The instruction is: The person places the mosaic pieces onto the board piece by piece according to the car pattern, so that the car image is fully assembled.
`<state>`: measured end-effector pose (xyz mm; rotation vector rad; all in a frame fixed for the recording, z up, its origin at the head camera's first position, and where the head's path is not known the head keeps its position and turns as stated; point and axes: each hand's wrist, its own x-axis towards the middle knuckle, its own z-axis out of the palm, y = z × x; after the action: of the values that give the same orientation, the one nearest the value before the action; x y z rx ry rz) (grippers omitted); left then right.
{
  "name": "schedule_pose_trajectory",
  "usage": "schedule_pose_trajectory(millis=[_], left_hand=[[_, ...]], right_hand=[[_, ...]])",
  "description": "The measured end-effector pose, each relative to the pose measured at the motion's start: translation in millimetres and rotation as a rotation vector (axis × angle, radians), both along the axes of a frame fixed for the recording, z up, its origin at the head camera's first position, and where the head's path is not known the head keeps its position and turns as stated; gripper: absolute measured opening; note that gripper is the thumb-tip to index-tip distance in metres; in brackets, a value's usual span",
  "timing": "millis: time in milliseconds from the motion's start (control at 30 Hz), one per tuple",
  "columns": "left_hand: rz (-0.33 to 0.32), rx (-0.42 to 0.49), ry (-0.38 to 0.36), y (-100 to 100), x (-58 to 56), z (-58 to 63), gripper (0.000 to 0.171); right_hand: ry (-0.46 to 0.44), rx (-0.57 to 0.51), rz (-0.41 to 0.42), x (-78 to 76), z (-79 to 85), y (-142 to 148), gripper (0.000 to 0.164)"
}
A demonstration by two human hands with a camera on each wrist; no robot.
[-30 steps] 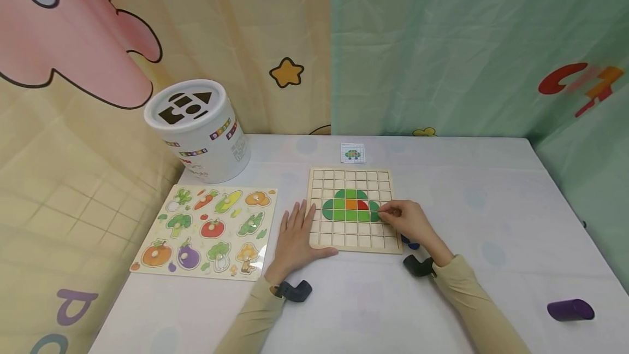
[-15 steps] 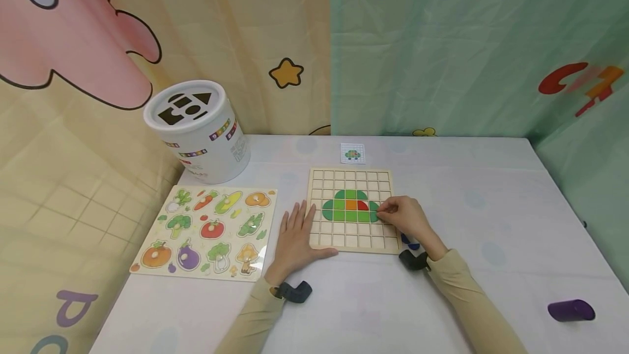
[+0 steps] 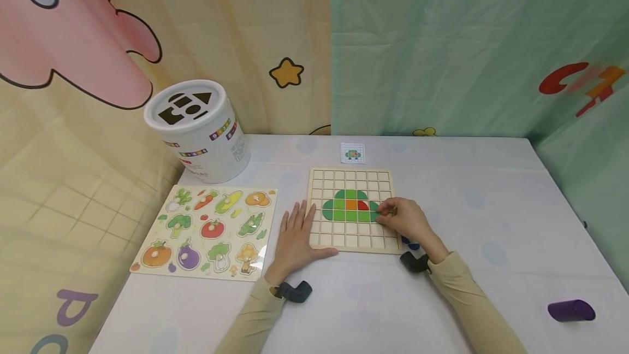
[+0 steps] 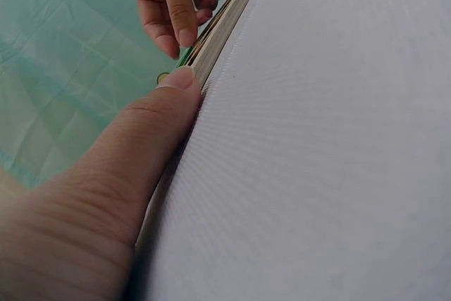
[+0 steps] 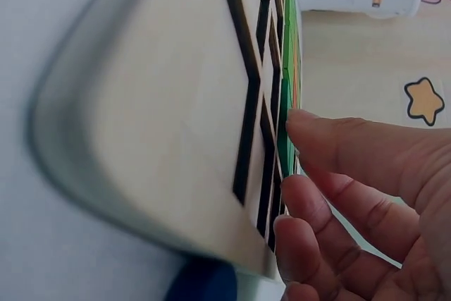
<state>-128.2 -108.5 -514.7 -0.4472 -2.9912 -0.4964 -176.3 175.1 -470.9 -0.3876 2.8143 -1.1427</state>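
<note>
A wooden grid board (image 3: pixel 351 240) lies on the table with green, orange and red tiles set in its cells, forming a rounded car-like picture. My left hand (image 3: pixel 295 239) lies spread at the board's left edge, fingers straight and thumb along the front edge. At the picture's right end my right hand (image 3: pixel 405 218) pinches a dark green quarter-round tile (image 3: pixel 374 217) with thumb and forefinger. In the right wrist view the thumb tip is right at this green tile (image 5: pixel 285 128), low in the grid, and the other fingers curl beside it.
Behind the board lies a small picture card (image 3: pixel 352 153). A vegetable puzzle board (image 3: pixel 164 220) lies to the left, with a white bucket (image 3: pixel 216 152) behind it. Blue pieces (image 3: pixel 411 245) sit by the board's front right corner. A purple cylinder (image 3: pixel 571 310) lies far right.
My right hand has shifted slightly left and up over a second, its fingers staying at the green tile. The left hand has not moved.
</note>
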Motion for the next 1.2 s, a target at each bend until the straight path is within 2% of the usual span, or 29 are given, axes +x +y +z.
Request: schedule_pose_trajectory(millis=[200, 433, 600, 667, 800, 900, 967, 1067, 1200], left_hand=[[0.003, -0.004, -0.010, 0, -0.7, -1.8, 0.117], [0.000, -0.011, -0.005, 1, -0.9, -1.4, 0.117], [-0.001, -0.003, 0.003, 0, -0.4, 0.1, 0.117], [0.000, -0.003, 0.001, 0, -0.4, -0.1, 0.117], [0.002, -0.009, -0.004, -1, -1.5, -1.5, 0.118], [0.005, -0.015, -0.011, -1, -1.9, -1.7, 0.118], [0.005, -0.011, -0.012, 0, -1.7, -1.0, 0.118], [0.003, -0.004, -0.010, 0, -1.5, -0.2, 0.118], [0.001, -0.002, -0.012, 0, -0.8, 0.6, 0.118]], right_hand=[[0.006, 0.001, -0.047, 3.6, 3.5, 9, 0.014], [0.081, 0.025, -0.125, 10.8, 7.0, 42, 0.017], [0.060, 0.040, -0.137, 16.7, 4.3, 63, 0.015], [0.033, 0.031, -0.116, 18.9, 3.1, 67, 0.013], [-0.015, 0.021, 0.006, 22.8, 0.1, 67, 0.013], [-0.018, 0.029, 0.114, 23.9, -3.0, 65, 0.019], [-0.014, 0.037, 0.147, 23.9, -4.0, 64, 0.020], [-0.026, 0.039, 0.153, 23.0, -3.6, 62, 0.019], [-0.061, 0.056, 0.075, 21.4, -3.3, 64, 0.019]])
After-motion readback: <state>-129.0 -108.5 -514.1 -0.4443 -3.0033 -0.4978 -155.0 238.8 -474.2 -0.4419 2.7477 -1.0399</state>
